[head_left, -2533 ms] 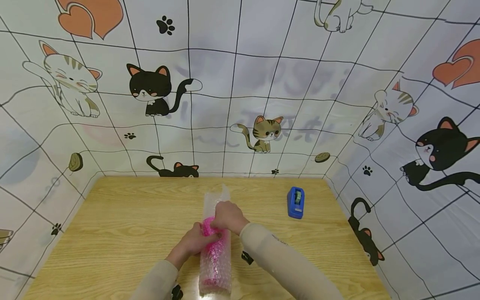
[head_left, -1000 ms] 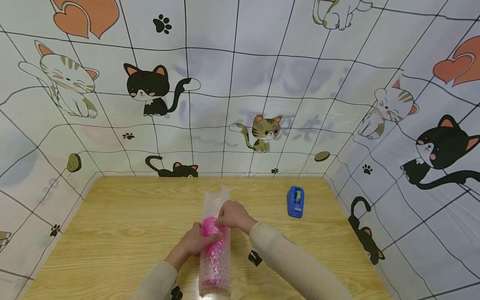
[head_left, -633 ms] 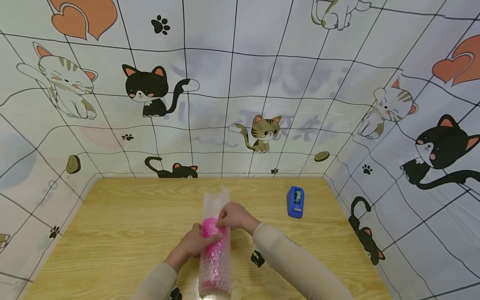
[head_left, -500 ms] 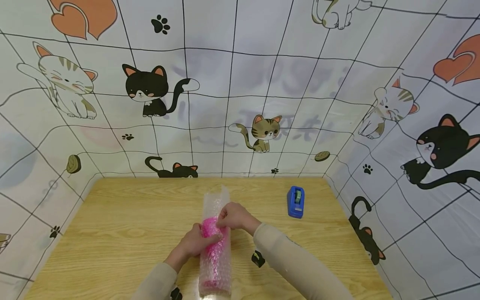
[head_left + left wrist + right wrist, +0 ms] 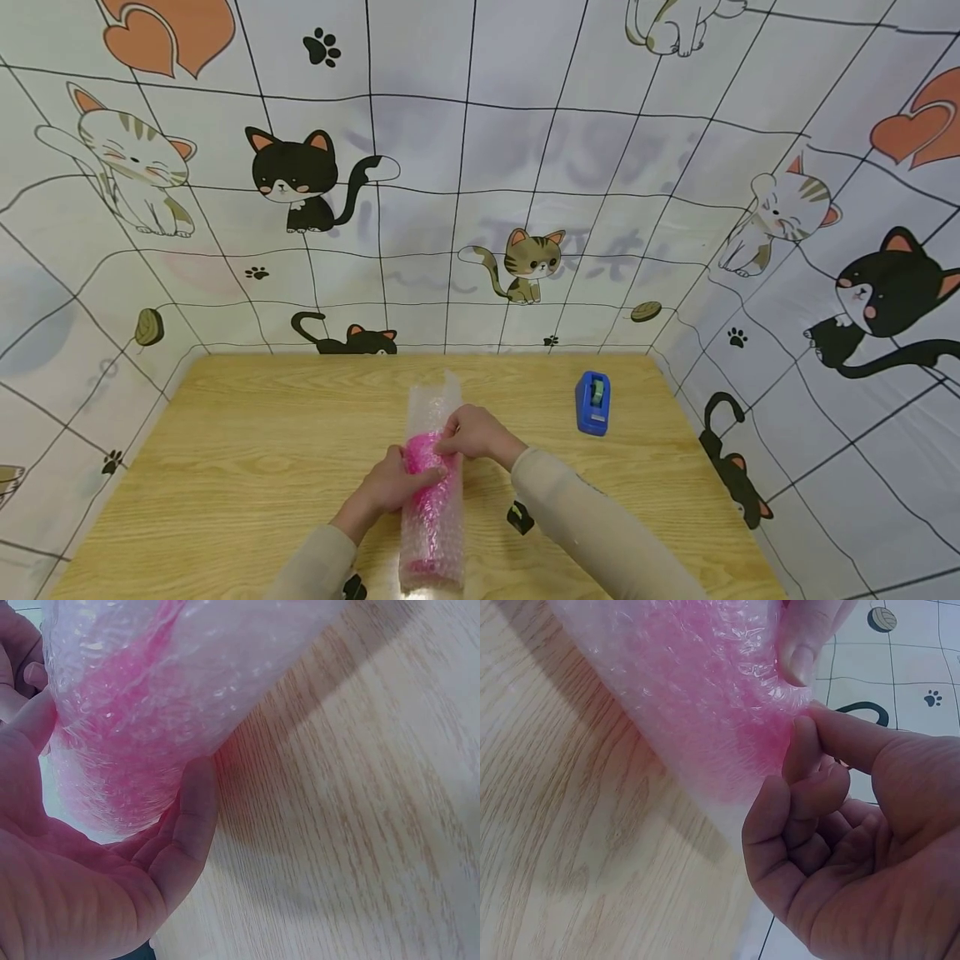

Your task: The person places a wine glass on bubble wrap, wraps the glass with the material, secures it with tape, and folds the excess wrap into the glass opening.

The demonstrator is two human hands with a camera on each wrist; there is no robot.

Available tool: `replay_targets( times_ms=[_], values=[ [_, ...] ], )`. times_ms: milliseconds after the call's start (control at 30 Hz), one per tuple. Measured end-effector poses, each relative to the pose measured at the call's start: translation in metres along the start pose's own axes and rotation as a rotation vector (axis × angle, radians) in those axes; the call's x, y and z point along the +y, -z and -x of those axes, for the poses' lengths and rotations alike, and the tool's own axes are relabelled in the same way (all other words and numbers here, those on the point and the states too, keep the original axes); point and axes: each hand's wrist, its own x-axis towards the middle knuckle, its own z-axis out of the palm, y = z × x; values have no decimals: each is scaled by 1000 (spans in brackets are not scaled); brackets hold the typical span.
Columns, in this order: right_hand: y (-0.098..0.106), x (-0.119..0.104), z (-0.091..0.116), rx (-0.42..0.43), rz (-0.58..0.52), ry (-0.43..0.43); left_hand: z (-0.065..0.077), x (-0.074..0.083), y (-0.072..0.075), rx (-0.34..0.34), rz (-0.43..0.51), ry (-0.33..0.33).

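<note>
A long roll of bubble wrap (image 5: 433, 533) lies on the table, pointing away from me, around a pink item (image 5: 705, 697) whose exact kind the wrap blurs. From its left side my left hand (image 5: 386, 483) grips the roll, thumb across the top and fingers (image 5: 196, 795) curled low against its side by the tabletop. My right hand (image 5: 480, 433) is at the roll's upper right. Its thumb and forefinger pinch together right at the wrap's surface, close beyond the left thumb (image 5: 802, 664), with the other fingers curled in. Flattened wrap extends past the pink part at the far end.
A blue tape dispenser (image 5: 592, 404) stands at the back right of the wooden table (image 5: 285, 433). Cat-print cloth (image 5: 420, 167) hangs behind and at both sides of the table. Black wrist-camera pieces (image 5: 519, 517) show beside the sleeves.
The right hand has shifted slightly to the right across the roll, uncovering more of the pink part, fingertips still on the wrap. The left hand and the roll stay in place.
</note>
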Motion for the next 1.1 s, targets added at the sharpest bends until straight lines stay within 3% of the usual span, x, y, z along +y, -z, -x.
replay_targets(
  times_ms=[667, 867, 1100],
  values=[
    [-4, 23, -2, 2, -60, 3, 0, -1, 0, -2, 26, -3],
    [-3, 28, -1, -43, -172, 34, -1, -1, 1, 1, 20, -5],
    [-5, 37, -5, -103, -308, 14, -2, -3, -1, -9, 39, 3]
  ],
)
